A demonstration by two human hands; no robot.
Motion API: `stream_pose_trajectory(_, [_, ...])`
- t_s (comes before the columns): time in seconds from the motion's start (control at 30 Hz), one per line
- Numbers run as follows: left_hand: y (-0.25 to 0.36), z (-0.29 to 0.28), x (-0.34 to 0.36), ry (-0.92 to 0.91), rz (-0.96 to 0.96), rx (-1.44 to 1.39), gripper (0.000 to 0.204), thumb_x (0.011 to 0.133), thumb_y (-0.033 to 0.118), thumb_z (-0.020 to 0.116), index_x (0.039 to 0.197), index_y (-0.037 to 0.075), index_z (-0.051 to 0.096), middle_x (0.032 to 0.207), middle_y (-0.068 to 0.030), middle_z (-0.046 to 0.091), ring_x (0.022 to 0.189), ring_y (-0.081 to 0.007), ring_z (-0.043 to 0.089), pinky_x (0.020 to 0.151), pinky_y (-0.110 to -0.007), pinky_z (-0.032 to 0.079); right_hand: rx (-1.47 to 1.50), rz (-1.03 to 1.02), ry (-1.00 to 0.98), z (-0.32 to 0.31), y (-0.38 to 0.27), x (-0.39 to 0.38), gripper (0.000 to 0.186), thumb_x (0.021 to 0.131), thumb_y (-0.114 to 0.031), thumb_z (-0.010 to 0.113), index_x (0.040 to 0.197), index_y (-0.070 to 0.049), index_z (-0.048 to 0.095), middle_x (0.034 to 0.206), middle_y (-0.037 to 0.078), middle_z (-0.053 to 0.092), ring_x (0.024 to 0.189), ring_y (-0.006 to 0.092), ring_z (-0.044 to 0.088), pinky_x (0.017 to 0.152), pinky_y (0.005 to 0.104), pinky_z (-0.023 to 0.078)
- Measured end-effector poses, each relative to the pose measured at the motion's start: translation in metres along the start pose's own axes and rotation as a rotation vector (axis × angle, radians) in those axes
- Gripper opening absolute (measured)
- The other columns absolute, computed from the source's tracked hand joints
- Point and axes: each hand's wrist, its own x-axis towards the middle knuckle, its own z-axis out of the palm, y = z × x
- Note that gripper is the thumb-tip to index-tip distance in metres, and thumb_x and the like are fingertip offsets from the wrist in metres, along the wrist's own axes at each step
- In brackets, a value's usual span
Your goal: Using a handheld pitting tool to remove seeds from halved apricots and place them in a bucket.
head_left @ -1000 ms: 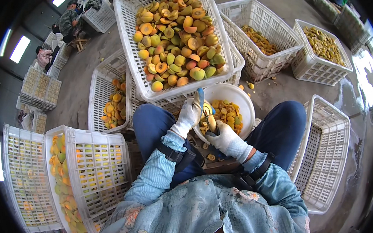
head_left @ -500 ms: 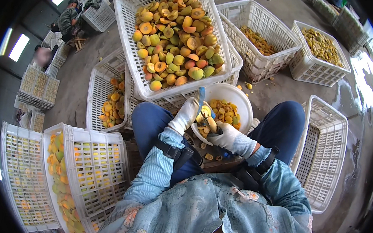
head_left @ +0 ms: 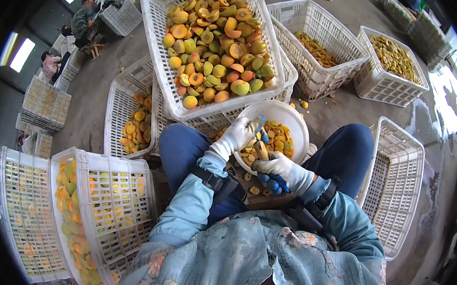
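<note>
Both of my hands wear white gloves with blue fingertips and hover over a white bowl [head_left: 302, 127] of cut yellow fruit [head_left: 278, 137] between my knees. My left hand [head_left: 235, 137] is curled at the bowl's left side; what lies inside its fingers is hidden. Closed around a wooden-handled tool [head_left: 261, 150], my right hand [head_left: 282, 169] is at the bowl's near edge, the wooden part slanting up toward the left hand. Beyond the bowl, a large white crate [head_left: 175, 107] is tilted toward me, heaped with halved fruit [head_left: 213, 51] that looks like peaches.
White crates of fruit stand at the left [head_left: 113, 198], mid-left [head_left: 114, 118] and far right [head_left: 383, 92]; another [head_left: 328, 80] holds yellow pieces. Beside my right knee is a bare-bottomed crate [head_left: 394, 191]. Fruit scraps [head_left: 255, 190] lie near my feet. People [head_left: 82, 21] sit far left.
My left hand has turned over and risen slightly to the right, and the yellow fruit seen in it before no longer shows. My right hand keeps the tool, almost in place.
</note>
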Motion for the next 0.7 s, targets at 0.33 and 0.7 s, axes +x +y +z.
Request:
stream_pose_trajectory(0.33, [-0.011, 0.023, 0.004, 0.196, 0.026, -0.443, 0.058, 0.093, 0.049, 0.037, 0.083, -0.003, 0.062, 0.072, -0.0111, 0.064, 0.056, -0.0129, 0.058, 0.053, -0.024, 0.048, -0.003, 0.002, 0.151, 0.012, -0.005, 0.000, 0.020, 0.081, -0.021, 0.063, 0.079, -0.002, 0.056, 0.057, 0.003, 0.054, 0.036, 0.0114, 0.047, 0.030, 0.0245, 0.036])
stream_pose_trajectory(0.7, [-0.003, 0.050, 0.004, 0.369, 0.174, -0.621, 0.062, 0.088, 0.056, 0.039, 0.094, -0.003, 0.056, 0.086, -0.0135, 0.063, 0.067, -0.0171, 0.060, 0.065, -0.027, 0.051, -0.059, -0.169, 0.341, 0.018, 0.015, 0.017, 0.021, 0.080, -0.018, 0.063, 0.091, -0.002, 0.054, 0.065, 0.003, 0.056, 0.046, 0.0107, 0.051, 0.040, 0.0237, 0.042])
